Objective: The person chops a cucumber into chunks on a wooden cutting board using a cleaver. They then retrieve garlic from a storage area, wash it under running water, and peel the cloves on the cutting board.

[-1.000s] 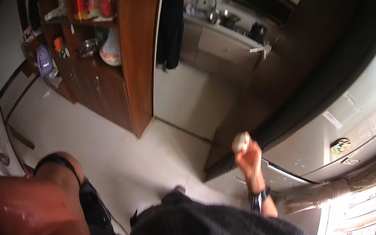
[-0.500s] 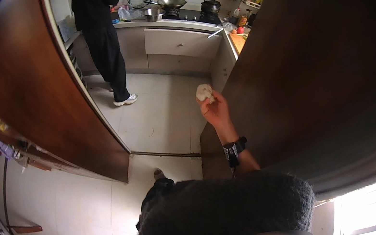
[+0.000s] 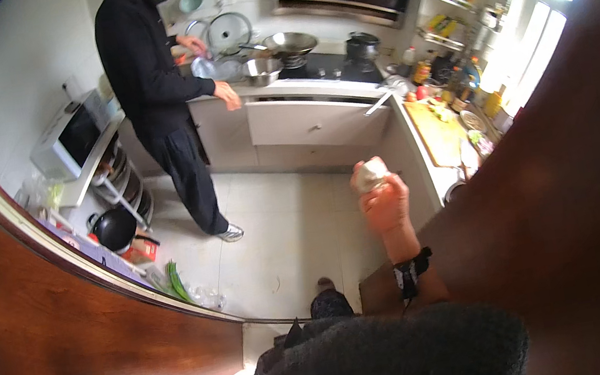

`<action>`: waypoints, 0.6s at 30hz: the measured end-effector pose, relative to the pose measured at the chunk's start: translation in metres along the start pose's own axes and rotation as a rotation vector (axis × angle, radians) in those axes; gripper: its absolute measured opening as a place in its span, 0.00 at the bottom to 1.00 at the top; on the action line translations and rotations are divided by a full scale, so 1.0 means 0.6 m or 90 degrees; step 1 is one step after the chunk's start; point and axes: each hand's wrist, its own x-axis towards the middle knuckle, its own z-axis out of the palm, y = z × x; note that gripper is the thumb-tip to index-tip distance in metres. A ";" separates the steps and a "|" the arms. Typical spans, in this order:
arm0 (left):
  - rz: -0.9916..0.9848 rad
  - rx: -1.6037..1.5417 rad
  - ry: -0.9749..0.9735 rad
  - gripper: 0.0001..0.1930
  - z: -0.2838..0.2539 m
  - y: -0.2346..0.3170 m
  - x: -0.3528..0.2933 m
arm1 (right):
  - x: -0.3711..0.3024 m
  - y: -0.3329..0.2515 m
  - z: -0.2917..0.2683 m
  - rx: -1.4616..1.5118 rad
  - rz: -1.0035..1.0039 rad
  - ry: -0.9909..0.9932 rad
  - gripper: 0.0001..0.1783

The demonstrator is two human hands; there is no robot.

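My right hand (image 3: pixel 386 207) is raised ahead of me with its fingers closed round a whitish garlic bulb (image 3: pixel 371 174). The bulb's pale top shows above the fingers, and the rest is covered by them. A dark band (image 3: pixel 412 276) circles that wrist. Beyond the hand, to the right, runs the counter with a wooden cutting board (image 3: pixel 438 134). My left hand is out of the picture. A dark fuzzy sleeve (image 3: pixel 388 360) fills the lower edge.
A person in dark clothes (image 3: pixel 144 79) stands at the far left counter. Wooden doors (image 3: pixel 107 348) flank the doorway. On the stove counter are a wok (image 3: pixel 292 43), a metal pot (image 3: pixel 263 71) and a black pot (image 3: pixel 363 46). Green onions (image 3: pixel 177 283) lie on the floor, left.
I have moved forward to the kitchen threshold, the garlic bulb still in my right hand. The person at the counter has turned toward my side, one hand now lowered by the counter's edge.
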 end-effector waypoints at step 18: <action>-0.365 -0.428 0.542 0.10 0.226 -0.457 -0.296 | 0.601 -0.292 -0.235 0.110 0.094 -0.081 0.23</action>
